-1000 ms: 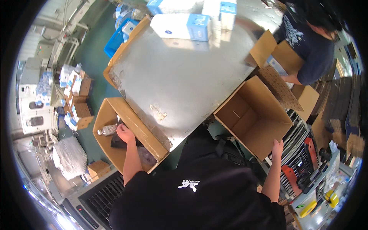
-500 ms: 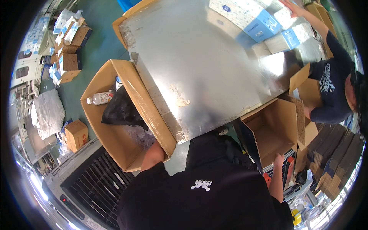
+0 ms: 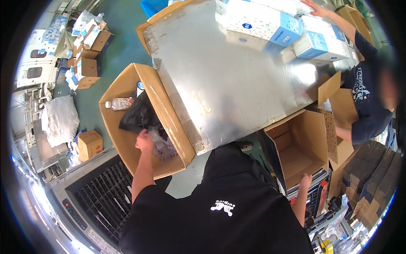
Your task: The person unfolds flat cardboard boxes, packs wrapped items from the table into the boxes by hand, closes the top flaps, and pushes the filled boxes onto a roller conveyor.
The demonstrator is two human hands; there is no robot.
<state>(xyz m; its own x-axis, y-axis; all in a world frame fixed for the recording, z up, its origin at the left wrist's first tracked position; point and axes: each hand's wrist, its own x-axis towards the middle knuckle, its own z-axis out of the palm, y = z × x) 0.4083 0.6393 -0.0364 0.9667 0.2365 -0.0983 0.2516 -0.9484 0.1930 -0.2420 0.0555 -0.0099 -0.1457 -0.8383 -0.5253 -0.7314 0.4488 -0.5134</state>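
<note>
The right hand (image 3: pixel 306 180), the one nearer the empty carton (image 3: pixel 306 135), appears to grip its near rim; the carton lies just ahead. The left hand (image 3: pixel 144 140) is inside the long box (image 3: pixel 170 118), whose long axis runs forward-left; its grip state cannot be told. Clear plastic (image 3: pixel 164 146) lies to its right, the black bag (image 3: pixel 138 114) just ahead. Beyond: desk (image 3: pixel 190 63), white-and-blue packs (image 3: pixel 258 21)

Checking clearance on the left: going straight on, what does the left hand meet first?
Likely the crumpled black bag, apparently plastic, inside the open brown cardboard box, just beyond the left hand. Depth is unclear; they may already touch.
</note>
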